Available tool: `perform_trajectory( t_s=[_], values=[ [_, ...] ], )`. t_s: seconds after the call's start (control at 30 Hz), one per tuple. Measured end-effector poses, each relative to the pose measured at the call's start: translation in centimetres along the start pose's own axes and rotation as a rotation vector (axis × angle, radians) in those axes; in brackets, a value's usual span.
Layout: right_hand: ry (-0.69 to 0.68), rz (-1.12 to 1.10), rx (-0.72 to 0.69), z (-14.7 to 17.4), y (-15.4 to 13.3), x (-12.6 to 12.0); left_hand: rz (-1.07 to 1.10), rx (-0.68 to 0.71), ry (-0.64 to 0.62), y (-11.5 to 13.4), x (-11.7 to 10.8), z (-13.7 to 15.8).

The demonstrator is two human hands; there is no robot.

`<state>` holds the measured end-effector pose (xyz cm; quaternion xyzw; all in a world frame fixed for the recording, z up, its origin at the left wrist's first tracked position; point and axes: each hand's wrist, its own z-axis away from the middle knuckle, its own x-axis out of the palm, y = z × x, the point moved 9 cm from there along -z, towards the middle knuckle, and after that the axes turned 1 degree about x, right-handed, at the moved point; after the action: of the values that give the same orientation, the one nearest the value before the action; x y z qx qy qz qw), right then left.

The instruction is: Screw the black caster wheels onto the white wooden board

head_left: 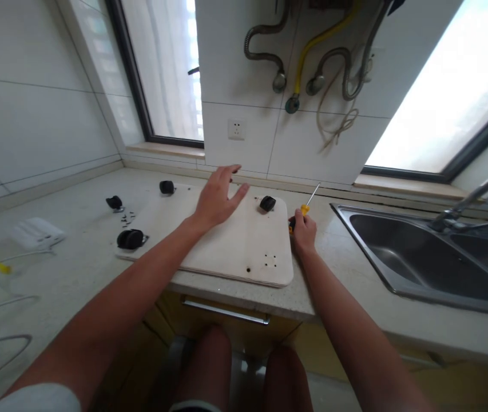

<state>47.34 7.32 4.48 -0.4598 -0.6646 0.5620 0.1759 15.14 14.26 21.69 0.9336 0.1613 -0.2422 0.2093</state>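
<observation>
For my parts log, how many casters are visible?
4: far-left caster, near-left caster, far-right caster on the board; fourth caster on the counter, left of it. Left forearm could hide others.

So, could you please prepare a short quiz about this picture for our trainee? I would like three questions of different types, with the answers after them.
1. What does the right hand hold?
a) a hammer
b) a screwdriver
c) a pair of pliers

2. True or false: the left hand is over the sink.

3. How many black casters are on the white board, and what does its near right corner show?

Key:
1. b.
2. False; it is over the white board, thumb apart from the fingers.
3. Three; that corner shows four small holes in a square.
</observation>
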Motion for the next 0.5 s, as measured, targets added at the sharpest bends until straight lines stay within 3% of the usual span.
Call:
perform_trajectory(
  t_s=[0.1,0.23,0.3,0.37,0.5],
  values=[
    [0.012,0.0,0.016,0.0,0.1,-0.2,-0.11,-0.208,0.105,-6.0,-8.6,-0.1],
    [0.05,-0.004,0.05,-0.1,0.3,-0.6,-0.383,-0.605,0.09,-16.6,-18.2,4.4],
    [0.066,-0.009,0.064,-0.1,0.4,-0.8,-0.445,-0.735,-0.025,-20.8,-20.4,7.9],
    [0.077,-0.013,0.075,-0.1,0.5,-0.9,-0.451,-0.787,-0.146,-23.6,-21.1,11.4],
    [0.097,-0.013,0.102,0.0,0.7,-1.3,-0.443,-0.791,-0.272,-26.1,-20.5,16.3]
  ],
)
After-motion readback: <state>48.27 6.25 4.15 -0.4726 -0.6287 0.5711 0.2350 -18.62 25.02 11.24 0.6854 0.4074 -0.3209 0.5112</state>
